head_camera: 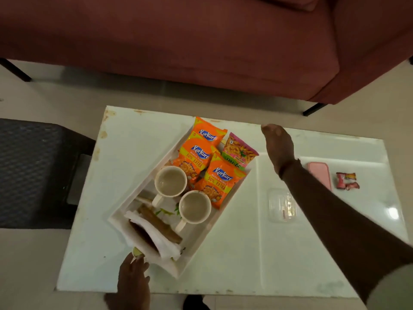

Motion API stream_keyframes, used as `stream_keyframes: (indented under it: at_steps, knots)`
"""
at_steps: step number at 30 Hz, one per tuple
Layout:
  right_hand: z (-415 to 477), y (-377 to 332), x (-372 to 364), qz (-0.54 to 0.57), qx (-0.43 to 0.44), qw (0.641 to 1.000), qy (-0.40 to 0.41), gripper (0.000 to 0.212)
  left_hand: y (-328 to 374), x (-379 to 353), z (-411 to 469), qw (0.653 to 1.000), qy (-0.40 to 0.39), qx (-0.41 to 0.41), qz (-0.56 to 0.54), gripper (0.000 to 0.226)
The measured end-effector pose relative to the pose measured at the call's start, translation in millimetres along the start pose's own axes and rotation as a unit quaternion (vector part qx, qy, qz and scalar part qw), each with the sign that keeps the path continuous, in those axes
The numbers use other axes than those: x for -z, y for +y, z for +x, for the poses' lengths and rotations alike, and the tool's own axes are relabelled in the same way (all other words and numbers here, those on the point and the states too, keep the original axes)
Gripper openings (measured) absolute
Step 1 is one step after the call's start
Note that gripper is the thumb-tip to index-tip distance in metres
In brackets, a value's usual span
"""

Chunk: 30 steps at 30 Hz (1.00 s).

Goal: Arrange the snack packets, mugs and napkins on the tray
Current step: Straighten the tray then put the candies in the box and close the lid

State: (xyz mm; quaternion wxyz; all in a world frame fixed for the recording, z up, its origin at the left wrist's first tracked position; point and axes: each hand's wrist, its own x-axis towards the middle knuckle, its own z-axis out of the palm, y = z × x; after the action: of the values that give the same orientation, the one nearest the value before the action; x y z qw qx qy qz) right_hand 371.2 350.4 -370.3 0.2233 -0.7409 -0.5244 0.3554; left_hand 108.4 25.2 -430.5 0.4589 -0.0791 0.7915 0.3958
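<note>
1. Head view: a white tray (225, 199) sits at a slant on a white counter (134, 153).
2. Three orange snack packets (220, 180) lie at the far end of the tray. A pink snack packet (240, 151) lies just beside them, at the far corner.
3. Two mugs (171, 181) stand in the middle of the tray, close together. Their handles point toward the near end.
4. White napkins (154, 240) lie at the near end of the tray, with brown bits showing on them.
5. The left hand (134, 278) is at the near corner of the tray. Its fingers touch the napkins there. I cannot tell if it is gripping them.
6. The right hand (278, 147) is held out over the counter, just right of the pink packet. It looks loose and holds nothing.
7. On the right side of the counter are a clear box (282, 205), a pink case (319, 175) and two small sweets (347, 180).
8. A red sofa (201, 41) stands behind the counter.
</note>
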Motion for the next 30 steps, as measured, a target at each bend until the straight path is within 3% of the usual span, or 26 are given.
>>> stream_keyframes:
  at_steps: [5,9,14,19,24,30]
  knots:
    - [61.4,-10.8,-23.8,0.005,-0.08,0.98,-0.181,0.045,-11.6,-3.7,9.2,1.0,0.022,-0.018,-0.012,0.037]
    - [85.1,-12.5,-44.5,-0.027,-0.155,0.937,-0.311,0.041,-16.5,1.2,23.8,1.0,0.018,0.0,-0.02,0.039]
    - [98.3,-15.4,-60.8,-0.081,-0.193,0.911,-0.356,0.023,-19.4,9.0,38.3,0.998,0.018,0.039,-0.047,0.037]
    - [101.9,-9.8,-68.4,-0.06,-0.242,0.885,-0.393,0.016,-22.4,9.5,44.2,0.998,0.016,0.037,-0.047,0.034]
    - [102.6,-3.8,-75.0,-0.026,-0.275,0.849,-0.45,0.023,-18.1,4.2,39.3,0.998,0.008,0.039,-0.047,0.032]
    - [93.8,0.0,-78.8,0.005,-0.267,0.868,-0.418,0.041,-16.6,10.7,35.3,0.997,-0.003,0.031,-0.066,0.022]
